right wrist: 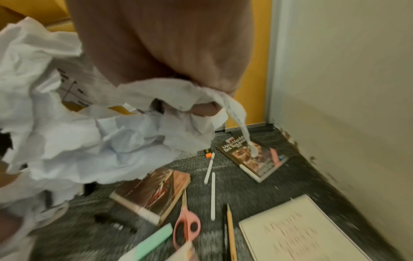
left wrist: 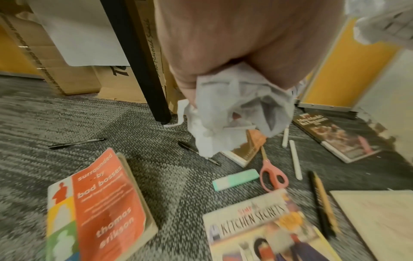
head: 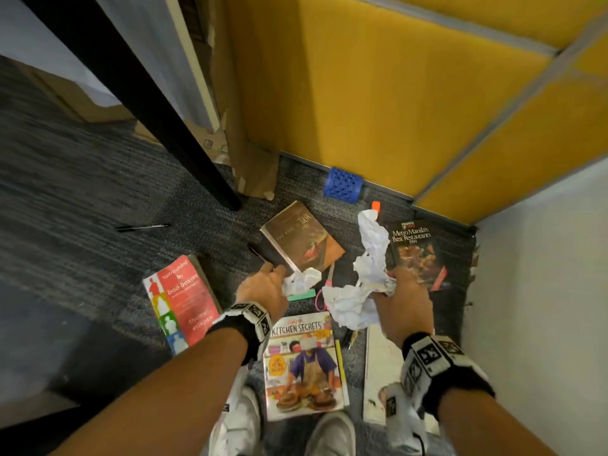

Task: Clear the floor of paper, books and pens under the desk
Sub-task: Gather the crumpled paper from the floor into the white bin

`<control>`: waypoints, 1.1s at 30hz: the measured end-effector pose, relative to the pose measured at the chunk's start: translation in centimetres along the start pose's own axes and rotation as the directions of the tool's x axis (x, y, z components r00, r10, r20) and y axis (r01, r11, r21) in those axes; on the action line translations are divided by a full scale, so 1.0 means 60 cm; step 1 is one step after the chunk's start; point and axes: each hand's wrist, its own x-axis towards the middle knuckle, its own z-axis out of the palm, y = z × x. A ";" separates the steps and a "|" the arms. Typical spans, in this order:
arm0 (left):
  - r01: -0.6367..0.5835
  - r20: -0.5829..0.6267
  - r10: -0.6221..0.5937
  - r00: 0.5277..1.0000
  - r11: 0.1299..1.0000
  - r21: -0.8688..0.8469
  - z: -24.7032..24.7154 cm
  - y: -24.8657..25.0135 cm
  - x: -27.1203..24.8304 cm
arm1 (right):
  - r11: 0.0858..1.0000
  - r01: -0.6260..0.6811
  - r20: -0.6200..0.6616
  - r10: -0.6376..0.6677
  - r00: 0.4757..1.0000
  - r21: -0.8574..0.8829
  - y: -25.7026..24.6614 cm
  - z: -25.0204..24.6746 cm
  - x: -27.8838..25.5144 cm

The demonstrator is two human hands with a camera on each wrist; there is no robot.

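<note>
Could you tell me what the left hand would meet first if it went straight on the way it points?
Probably the brown book: the left hand, holding crumpled paper, points at its near corner. Depth is unclear; a black pen lies close by.

Dim indoor light, wide-angle edge bending, motion-blurred wrist views, soft shadows

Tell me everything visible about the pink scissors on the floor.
The pink scissors lie flat on the grey carpet, untouched by either hand. Their two loop handles look like pink plastic and point toward the Kitchen Secrets book; the blades are shut and run up beside the brown hardcover book, whether touching it is unclear. A mint-green eraser lies just beside the handles.
</note>
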 end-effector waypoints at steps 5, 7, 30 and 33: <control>-0.033 0.111 0.033 0.993 0.999 -0.002 -0.022 0.028 -0.132 | 0.997 -0.071 0.041 0.070 0.997 0.032 0.005 -0.054 -0.156; -0.051 0.131 0.051 0.990 0.999 -0.006 -0.035 0.039 -0.179 | 0.993 -0.107 0.037 0.105 0.994 0.056 0.003 -0.077 -0.207; 0.014 -0.060 -0.030 0.998 0.967 -0.253 -0.028 -0.150 -0.705 | 0.996 0.090 0.067 -0.092 0.993 0.027 -0.054 -0.114 -0.700; 0.082 -0.058 -0.102 0.993 0.956 -0.282 -0.029 -0.224 -0.759 | 0.988 0.152 0.156 -0.153 0.976 0.016 -0.104 -0.067 -0.757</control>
